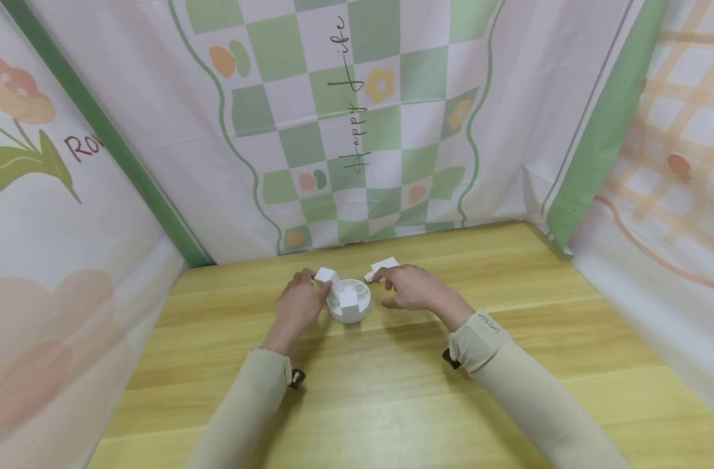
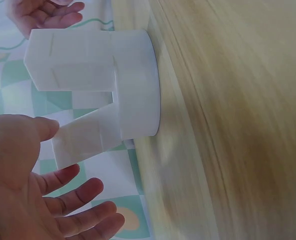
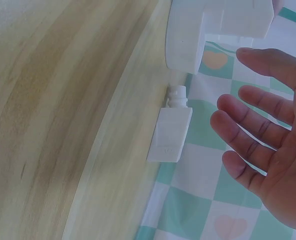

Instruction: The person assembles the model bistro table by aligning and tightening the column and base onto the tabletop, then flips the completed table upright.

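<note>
A round white base (image 1: 352,318) sits on the table between the hands. From it a square-ended white block (image 2: 72,60) stands straight up, while a second white block (image 2: 85,137) leans outward at the side. My left hand (image 1: 300,301) pinches the leaning block near its outer end, thumb on one side and index finger on the other. Over to the right, a loose white block (image 3: 169,135) with a narrow ribbed stub (image 3: 177,97) at one end lies on the table. My right hand (image 1: 412,287) hovers close to it, fingers loosely bent and holding nothing.
The wooden table (image 1: 357,404) runs back to a hanging cloth (image 1: 333,130) with green and white checks. Printed cloth also hangs on the left side (image 1: 52,260) and the right side (image 1: 673,195).
</note>
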`<state>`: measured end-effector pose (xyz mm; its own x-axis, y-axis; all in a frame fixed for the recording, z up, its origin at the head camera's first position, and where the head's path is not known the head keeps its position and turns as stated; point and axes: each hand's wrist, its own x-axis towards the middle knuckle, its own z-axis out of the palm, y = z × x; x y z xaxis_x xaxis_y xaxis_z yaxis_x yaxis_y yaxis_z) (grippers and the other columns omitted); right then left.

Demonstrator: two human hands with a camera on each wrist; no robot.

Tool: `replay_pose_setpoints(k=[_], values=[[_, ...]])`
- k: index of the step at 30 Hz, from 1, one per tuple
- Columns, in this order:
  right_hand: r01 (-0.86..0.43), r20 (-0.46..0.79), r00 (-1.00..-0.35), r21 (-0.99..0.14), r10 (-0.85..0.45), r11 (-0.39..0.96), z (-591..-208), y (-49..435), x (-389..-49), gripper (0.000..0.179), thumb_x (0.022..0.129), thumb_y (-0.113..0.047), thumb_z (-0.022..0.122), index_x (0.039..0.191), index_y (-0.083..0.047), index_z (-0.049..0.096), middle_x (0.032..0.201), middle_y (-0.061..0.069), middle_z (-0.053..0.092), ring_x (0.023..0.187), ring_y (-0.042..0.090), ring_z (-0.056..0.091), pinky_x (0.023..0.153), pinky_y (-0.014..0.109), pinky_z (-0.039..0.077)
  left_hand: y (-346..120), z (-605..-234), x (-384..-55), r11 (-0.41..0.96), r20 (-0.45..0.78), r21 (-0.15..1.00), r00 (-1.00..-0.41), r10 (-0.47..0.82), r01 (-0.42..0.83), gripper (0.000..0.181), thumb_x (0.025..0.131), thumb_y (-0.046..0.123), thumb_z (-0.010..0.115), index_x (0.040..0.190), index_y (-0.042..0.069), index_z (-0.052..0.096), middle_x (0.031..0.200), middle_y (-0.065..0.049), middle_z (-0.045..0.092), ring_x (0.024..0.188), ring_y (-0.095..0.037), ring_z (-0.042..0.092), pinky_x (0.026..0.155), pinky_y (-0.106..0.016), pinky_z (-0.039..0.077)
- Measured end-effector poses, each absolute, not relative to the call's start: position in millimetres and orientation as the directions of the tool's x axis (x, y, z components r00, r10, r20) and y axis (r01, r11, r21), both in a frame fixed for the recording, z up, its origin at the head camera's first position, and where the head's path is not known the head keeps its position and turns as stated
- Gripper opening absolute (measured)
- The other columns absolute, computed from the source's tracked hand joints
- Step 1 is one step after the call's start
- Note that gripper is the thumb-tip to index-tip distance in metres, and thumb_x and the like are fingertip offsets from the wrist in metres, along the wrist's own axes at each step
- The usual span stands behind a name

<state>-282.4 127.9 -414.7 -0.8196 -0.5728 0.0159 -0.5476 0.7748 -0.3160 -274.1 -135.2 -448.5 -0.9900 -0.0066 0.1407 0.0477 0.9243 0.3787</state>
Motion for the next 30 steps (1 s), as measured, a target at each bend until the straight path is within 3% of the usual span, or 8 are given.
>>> replay_pose_setpoints(k=[10, 16, 25, 30], values=[[-0.556, 0.032, -0.815, -0.325, -0.579, 0.765, -417.1, 128.6, -286.3, 0.049, 0.087, -0.027, 0.076, 0.131, -0.01, 0.061, 0.107, 0.009, 0.072, 0.094, 0.022, 0.068, 0.082, 0.04, 0.057, -138.7, -446.8, -261.1, 0.926, 0.145, 0.374, -0.989, 0.005, 0.06, 0.06, 0.1, 0.059, 0.042, 0.135, 0.011, 0.049, 0.118, -0.016, 0.065, 0.092, -0.031, 0.067, 0.068, -0.041, 0.055], [-0.567, 0.035, -0.807, -0.327, -0.589, 0.756, -416.6, 128.6, -287.7, 0.049, 0.087, -0.026, 0.075, 0.131, -0.009, 0.061, 0.107, 0.011, 0.073, 0.093, 0.023, 0.068, 0.082, 0.041, 0.057, -139.0, -446.6, -249.9, 0.934, 0.147, 0.353, -0.989, 0.009, 0.061, 0.052, 0.101, 0.06, 0.041, 0.12, 0.013, 0.054, 0.103, -0.01, 0.065, 0.08, -0.024, 0.062, 0.059, -0.034, 0.049], [-0.533, 0.031, -0.83, -0.334, -0.557, 0.777, -412.2, 132.1, -289.8, 0.049, 0.088, -0.026, 0.074, 0.131, -0.009, 0.06, 0.105, 0.008, 0.073, 0.093, 0.024, 0.069, 0.083, 0.043, 0.057, -130.3, -442.8, -238.8, 0.933, 0.13, 0.351, -0.991, 0.042, 0.086, 0.045, 0.1, 0.057, 0.043, 0.108, 0.017, 0.06, 0.1, -0.003, 0.063, 0.089, -0.024, 0.065, 0.071, -0.042, 0.054], [-0.527, 0.029, -0.835, -0.33, -0.549, 0.784, -413.6, 134.1, -293.1, 0.048, 0.089, -0.027, 0.073, 0.132, -0.01, 0.06, 0.106, 0.009, 0.073, 0.095, 0.025, 0.069, 0.085, 0.044, 0.057, -122.7, -440.8, -235.4, 0.931, 0.13, 0.343, -0.988, 0.082, 0.122, 0.045, 0.099, 0.063, 0.042, 0.101, 0.021, 0.059, 0.094, -0.001, 0.061, 0.081, -0.019, 0.062, 0.065, -0.035, 0.051]])
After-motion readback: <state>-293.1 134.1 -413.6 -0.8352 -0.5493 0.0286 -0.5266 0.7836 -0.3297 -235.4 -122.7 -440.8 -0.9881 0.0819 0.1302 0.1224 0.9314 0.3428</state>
